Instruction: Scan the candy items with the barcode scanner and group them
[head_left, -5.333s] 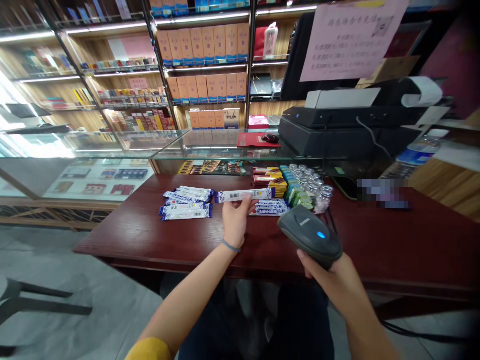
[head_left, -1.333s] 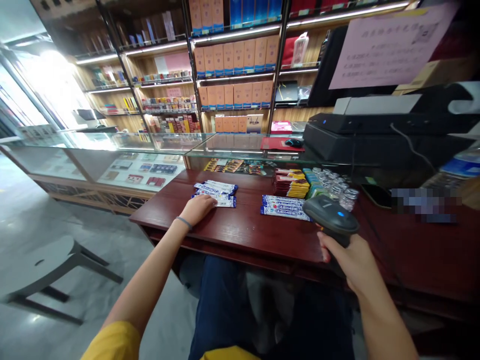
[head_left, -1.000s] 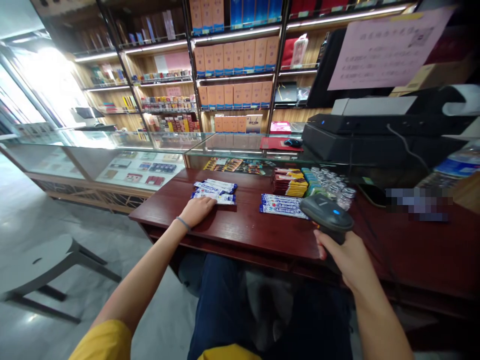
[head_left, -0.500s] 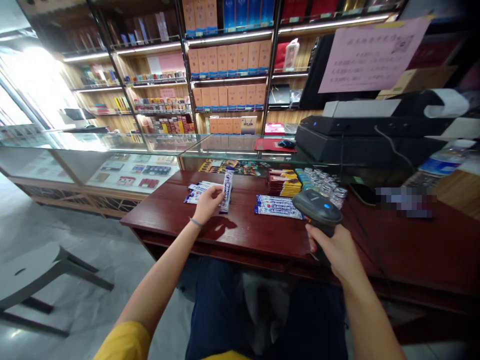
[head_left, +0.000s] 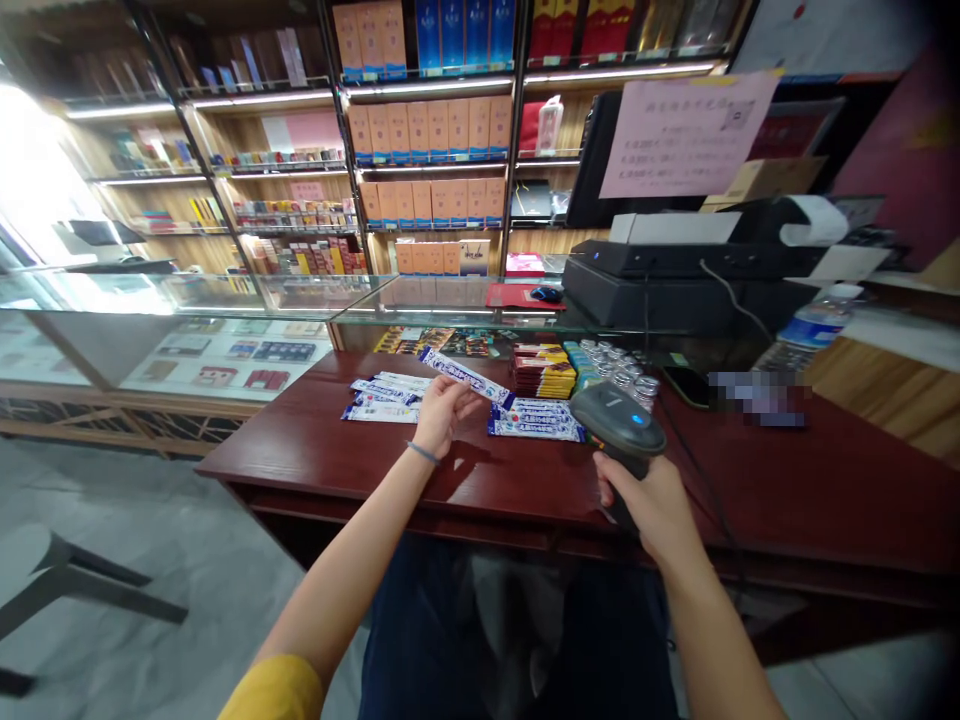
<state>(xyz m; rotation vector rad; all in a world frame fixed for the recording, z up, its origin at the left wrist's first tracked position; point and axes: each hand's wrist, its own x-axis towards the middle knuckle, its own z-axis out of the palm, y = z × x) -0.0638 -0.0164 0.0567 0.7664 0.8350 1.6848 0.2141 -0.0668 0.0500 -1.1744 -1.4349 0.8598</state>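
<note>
Between the fingertips of my left hand (head_left: 444,412) is a slim blue-and-white snack packet (head_left: 469,378), held tilted above the desk, its right end over a row of similar packets (head_left: 536,420). My right hand (head_left: 660,500) is wrapped round the handle of a black barcode scanner (head_left: 619,415), whose head points left with a blue light lit on top. A loose pile of the same packets (head_left: 382,397) lies left of my left hand. Behind the row, a stack of yellow-and-brown packets (head_left: 544,370) stands beside several small clear jars (head_left: 619,365).
The dark red desk (head_left: 300,460) meets a glass display counter (head_left: 442,292) at the back. A cash drawer with a receipt printer (head_left: 637,290), a phone (head_left: 688,387) and a water bottle (head_left: 806,330) stand to the right. A grey stool (head_left: 45,560) is at the lower left.
My left hand has moved right with the packet and turned it from upright to a slant. The right hand keeps hold of the scanner. The view has shifted slightly to the right.
</note>
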